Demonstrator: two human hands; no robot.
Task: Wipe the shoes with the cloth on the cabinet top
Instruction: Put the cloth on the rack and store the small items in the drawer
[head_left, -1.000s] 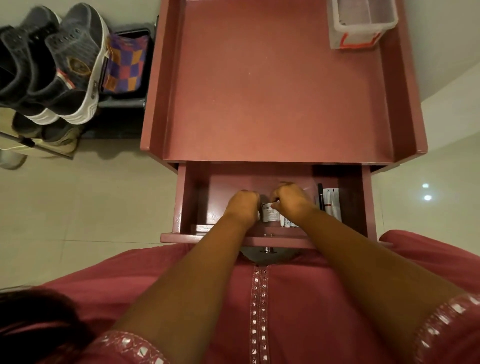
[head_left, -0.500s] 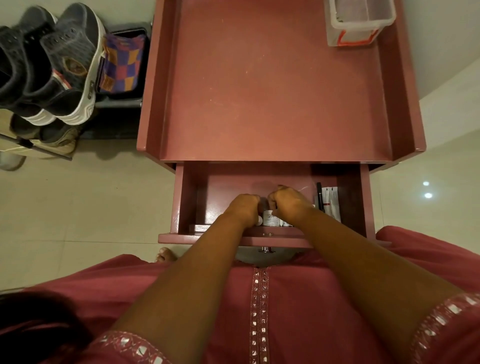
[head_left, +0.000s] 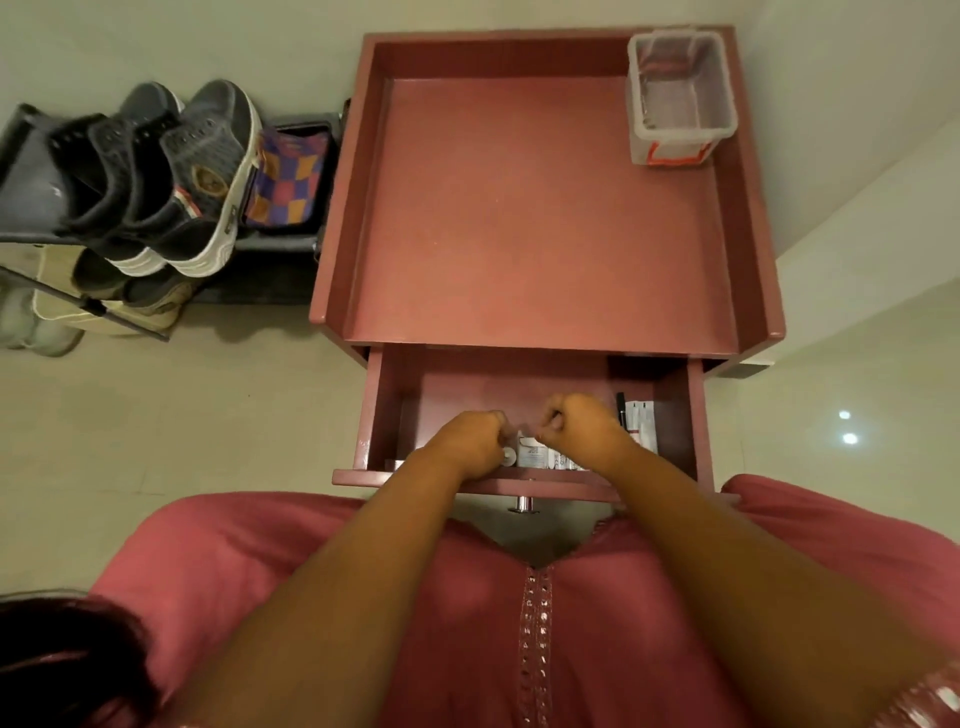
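- Left hand (head_left: 470, 444) and right hand (head_left: 579, 423) are clenched in the open drawer (head_left: 670, 415); whether they grip the small packets (head_left: 535, 457) there I cannot tell, probably rummaging.
- Counter (head_left: 540, 218) behind the drawer shows no cloth, only a bin (head_left: 680, 98).
- Shoes (head_left: 176, 176) wait on a rack left of the drawer, beside a checkered fabric (head_left: 285, 187), possibly the cloth.

Dim warm light, wide-angle edge distortion.

head camera looks steeply down, close over the open drawer (head_left: 519, 384).
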